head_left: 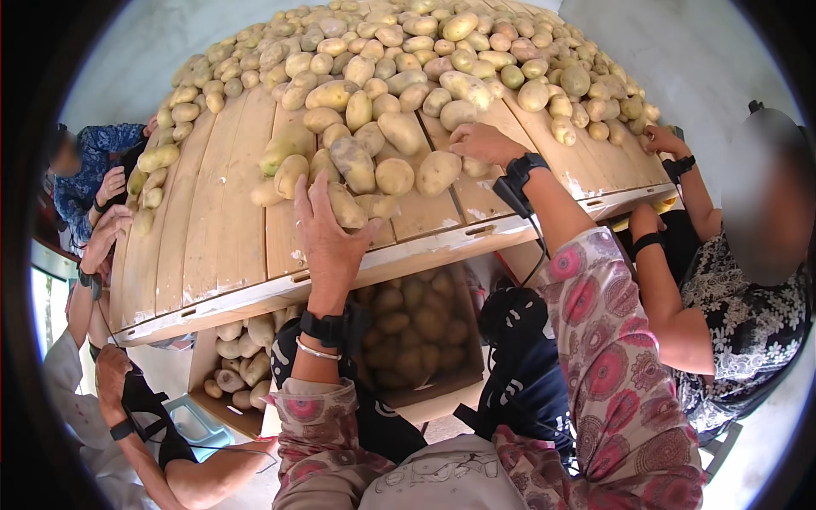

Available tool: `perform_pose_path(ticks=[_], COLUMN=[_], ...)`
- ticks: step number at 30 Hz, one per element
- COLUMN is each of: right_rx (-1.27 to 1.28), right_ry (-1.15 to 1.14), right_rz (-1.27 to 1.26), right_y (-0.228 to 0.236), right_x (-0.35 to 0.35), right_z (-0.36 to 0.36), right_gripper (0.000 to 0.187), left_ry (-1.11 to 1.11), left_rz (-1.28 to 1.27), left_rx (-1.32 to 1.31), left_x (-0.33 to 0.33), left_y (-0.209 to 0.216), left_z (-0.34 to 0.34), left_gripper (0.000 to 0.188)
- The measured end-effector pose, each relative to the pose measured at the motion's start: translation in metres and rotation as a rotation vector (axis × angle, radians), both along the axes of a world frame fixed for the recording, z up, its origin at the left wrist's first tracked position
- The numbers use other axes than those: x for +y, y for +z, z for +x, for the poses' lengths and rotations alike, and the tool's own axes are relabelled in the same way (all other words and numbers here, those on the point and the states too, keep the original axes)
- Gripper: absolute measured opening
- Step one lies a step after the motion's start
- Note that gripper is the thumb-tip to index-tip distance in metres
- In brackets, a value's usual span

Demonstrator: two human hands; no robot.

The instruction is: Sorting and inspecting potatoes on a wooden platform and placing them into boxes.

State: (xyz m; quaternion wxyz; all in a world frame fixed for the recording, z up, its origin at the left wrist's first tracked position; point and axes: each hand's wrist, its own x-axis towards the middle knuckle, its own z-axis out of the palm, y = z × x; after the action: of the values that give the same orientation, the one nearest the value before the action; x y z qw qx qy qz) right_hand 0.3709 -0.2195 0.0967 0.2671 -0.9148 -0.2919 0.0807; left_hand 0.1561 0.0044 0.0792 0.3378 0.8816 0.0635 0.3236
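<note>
Well, a long pale potato (347, 206) lies near the front edge of the slatted wooden table (221, 204), within the spread of the left hand (330, 238): fingers on its left side, thumb at its lower right. Its long axis slants from upper left to lower right, and the left hand is plainly the nearer. The right hand (491, 146) is well apart, farther up and to the right, fingers bent down among other potatoes. A heap of potatoes (365, 47) covers the far side; a cardboard box (416, 397) stands below. From where I stand, I can't tell whether the left hand grips; what the right fingers touch is hard to make out, and the box is shadowed.
</note>
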Motion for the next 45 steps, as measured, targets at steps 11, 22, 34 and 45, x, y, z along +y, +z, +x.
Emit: perform_pose_path(ticks=[11,22,34,45], right_rx=[0.213,-0.107,-0.121,-0.044], right_ry=[0.015,-0.063,-0.067,-0.107], right_rz=[-0.077,0.129,0.392,0.502], right_y=[0.024,-0.005,0.003,-0.007], right_x=[0.021,0.016,-0.041,-0.034], right_z=[-0.043,-0.101,-0.162,-0.169], right_gripper=[0.052,0.062,0.053,0.051], left_ry=[-0.049,0.024,-0.034,0.199], left_rz=[0.015,0.250,-0.026,0.018], left_rx=[0.042,-0.023,-0.034,-0.123], left_x=[0.008,-0.005,0.004,0.004], left_y=[0.002,0.007,-0.009,-0.036], left_z=[-0.003,-0.013,-0.041,-0.033], left_gripper=[0.090,0.087,0.064,0.052])
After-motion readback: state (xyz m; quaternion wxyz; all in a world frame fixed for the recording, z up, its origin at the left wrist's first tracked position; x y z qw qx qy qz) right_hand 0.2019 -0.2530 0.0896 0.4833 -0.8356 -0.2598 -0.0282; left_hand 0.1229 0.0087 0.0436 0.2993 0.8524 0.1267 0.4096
